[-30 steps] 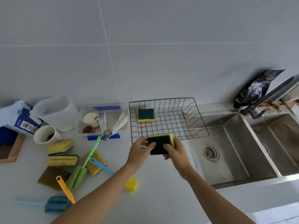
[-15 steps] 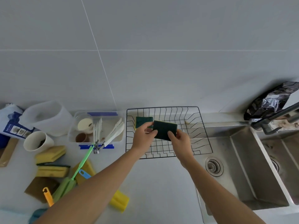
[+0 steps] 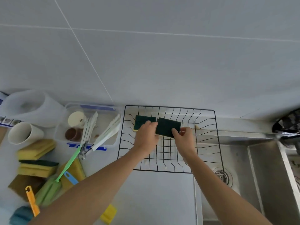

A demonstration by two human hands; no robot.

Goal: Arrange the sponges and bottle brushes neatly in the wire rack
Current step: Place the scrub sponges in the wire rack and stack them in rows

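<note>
Holding a dark green scouring sponge [image 3: 168,129] over the far part of the black wire rack [image 3: 217,143], we have both hands on it: our left hand [image 3: 146,137] pinches its left edge, fingers curled, and our right hand [image 3: 184,138] pinches its near right corner between thumb and fingertips. It sits tilted, green face up, just beside a second green-and-yellow sponge [image 3: 142,121] that lies flat in the rack's far left corner; we cannot tell whether the two touch.

The rack stands on the white countertop [image 3: 154,197] against the grey tiled wall [image 3: 162,62], its right side reaching over the stainless steel sink [image 3: 259,168].

Left of the rack, at the counter's far edge, a clear plastic container [image 3: 88,125] holds white utensils. A white paper cup [image 3: 22,133] lies near it.

Along the counter's left edge lie more things waiting: a yellow sponge [image 3: 36,149], a yellow sponge with a dark green top [image 3: 38,168], a brown pad [image 3: 24,185], a green-handled bottle brush [image 3: 66,168], an orange-handled brush [image 3: 32,202], a blue-handled brush [image 3: 70,177] and a teal sponge [image 3: 21,215] at the near left corner. A small yellow sponge [image 3: 108,214] lies near the counter's near edge, just right of our left forearm.
</note>
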